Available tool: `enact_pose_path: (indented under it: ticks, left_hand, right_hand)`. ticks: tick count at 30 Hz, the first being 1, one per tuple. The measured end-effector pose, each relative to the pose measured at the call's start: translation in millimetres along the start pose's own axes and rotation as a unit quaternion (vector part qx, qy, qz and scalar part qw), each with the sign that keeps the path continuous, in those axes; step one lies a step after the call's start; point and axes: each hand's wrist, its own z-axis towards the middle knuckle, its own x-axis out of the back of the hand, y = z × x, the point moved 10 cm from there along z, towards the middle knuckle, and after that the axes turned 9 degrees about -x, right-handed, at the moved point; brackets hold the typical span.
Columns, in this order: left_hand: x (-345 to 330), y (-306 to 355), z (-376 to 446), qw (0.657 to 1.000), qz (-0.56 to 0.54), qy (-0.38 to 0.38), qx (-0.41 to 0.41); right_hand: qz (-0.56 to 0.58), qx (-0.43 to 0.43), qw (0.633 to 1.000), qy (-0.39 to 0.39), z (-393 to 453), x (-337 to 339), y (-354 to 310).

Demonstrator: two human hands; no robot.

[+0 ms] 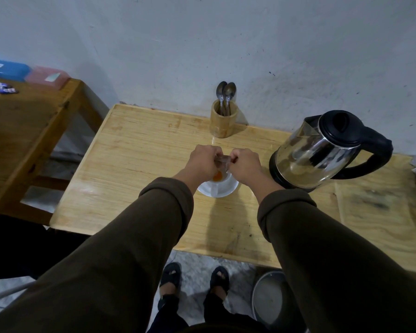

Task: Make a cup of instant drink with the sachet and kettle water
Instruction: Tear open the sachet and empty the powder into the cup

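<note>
A small brown sachet [222,162] is pinched between my left hand [203,162] and my right hand [244,164], held just above a white cup [223,188] on the wooden table [139,169]. Orange powder [217,176] lies inside the cup, partly hidden by my hands. A steel kettle [322,152] with a black lid and handle stands to the right of the cup, close to my right hand.
A bamboo holder [223,121] with two spoons [226,92] stands by the wall behind the cup. A darker wooden side table [29,126] on the left carries blue and pink boxes. A round metal bin [269,299] sits on the floor beside my feet.
</note>
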Motion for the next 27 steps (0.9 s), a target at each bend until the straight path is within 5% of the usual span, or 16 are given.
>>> enact_pose_path:
  ticks: [17, 22, 27]
  left_hand:
    - [7.1, 2.3, -5.1, 0.999, -0.036, 0.002, 0.001]
    - [15.7, -11.4, -7.5, 0.992, -0.106, 0.056, 0.044]
    - [49.3, -20.4, -17.2, 0.962, -0.192, 0.186, 0.049]
  right_hand:
    - [-0.006, -0.009, 1.000, 0.007, 2.2, 6.7, 8.2]
    - [0.024, 0.035, 0.999, 0.008, -3.6, 9.0, -0.4]
    - [0.124, -0.020, 0.991, 0.040, -8.9, 21.4, -8.3]
